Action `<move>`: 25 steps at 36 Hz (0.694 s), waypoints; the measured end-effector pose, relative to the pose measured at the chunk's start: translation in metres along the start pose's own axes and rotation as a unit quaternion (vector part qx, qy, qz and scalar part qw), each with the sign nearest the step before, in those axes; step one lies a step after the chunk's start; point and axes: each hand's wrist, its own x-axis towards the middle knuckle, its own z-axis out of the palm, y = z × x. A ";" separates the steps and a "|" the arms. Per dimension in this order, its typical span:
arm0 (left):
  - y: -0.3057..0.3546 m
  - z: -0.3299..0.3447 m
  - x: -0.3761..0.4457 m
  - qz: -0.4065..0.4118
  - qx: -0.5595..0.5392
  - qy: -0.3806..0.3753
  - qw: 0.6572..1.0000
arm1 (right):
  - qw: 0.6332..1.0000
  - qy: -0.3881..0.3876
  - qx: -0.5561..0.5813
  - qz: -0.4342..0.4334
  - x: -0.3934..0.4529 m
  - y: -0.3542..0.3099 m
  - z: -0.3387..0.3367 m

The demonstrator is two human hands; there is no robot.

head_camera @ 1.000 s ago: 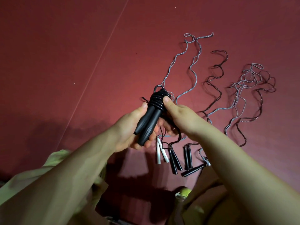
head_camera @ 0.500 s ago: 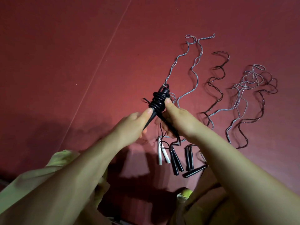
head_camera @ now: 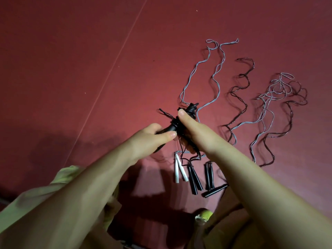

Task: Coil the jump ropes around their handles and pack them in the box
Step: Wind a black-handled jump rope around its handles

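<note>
Underneath, dark red flooring (head_camera: 89, 69) (one pale seam) backs both hands, left hand (head_camera: 149, 139) and right hand (head_camera: 194, 130), gripping the coiled black rope (head_camera: 186, 114).

Held rope (head_camera: 186, 115): black, cord wound in tight turns round its paired black handles, held up above the floor; a short loose end sticks out to the left of the coil.
White-handled rope (head_camera: 179, 170): two white handles side by side on the red floor, grey cord running away in long waves.
Black-handled rope (head_camera: 195, 179): two black handles together just right of the white ones, dark wavy cord uncoiled.
Further ropes (head_camera: 209, 175): two more black handle pairs further right, one upright pair, one lying crosswise; cords tangled far right.
</note>
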 end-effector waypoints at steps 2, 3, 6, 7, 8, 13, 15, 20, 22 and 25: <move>0.000 -0.001 0.000 -0.002 -0.026 -0.015 1.000 | 1.000 0.012 0.001 -0.002 0.000 -0.001 0.001; 0.000 -0.001 0.000 -0.001 -0.033 -0.017 0.999 | 1.000 0.014 0.004 -0.005 0.000 -0.002 0.002; -0.001 -0.002 0.001 0.001 -0.045 -0.015 0.999 | 0.999 0.018 0.016 -0.025 0.001 -0.002 0.003; 0.000 -0.002 0.000 0.003 -0.048 -0.015 0.999 | 0.999 0.020 0.018 -0.034 0.000 -0.002 0.003; 0.002 -0.003 -0.001 0.003 -0.047 -0.016 0.999 | 0.999 0.022 0.023 -0.042 0.000 -0.002 0.003; 0.006 -0.006 -0.007 -0.013 -0.073 -0.099 0.992 | 0.996 0.019 0.035 -0.082 0.000 0.000 0.000; 0.006 -0.007 -0.010 -0.036 -0.098 -0.147 0.984 | 0.994 0.006 0.046 -0.101 0.000 0.001 0.000; -0.004 -0.006 -0.011 -0.060 -0.319 -0.340 0.883 | 0.968 -0.048 0.186 -0.160 0.000 -0.002 -0.001; -0.010 -0.001 -0.009 -0.028 -0.423 -0.443 0.790 | 0.944 -0.106 0.258 -0.176 0.000 -0.003 -0.003; -0.015 0.005 -0.006 -0.009 -0.505 -0.522 0.687 | 0.912 -0.226 0.300 -0.167 -0.008 -0.012 0.000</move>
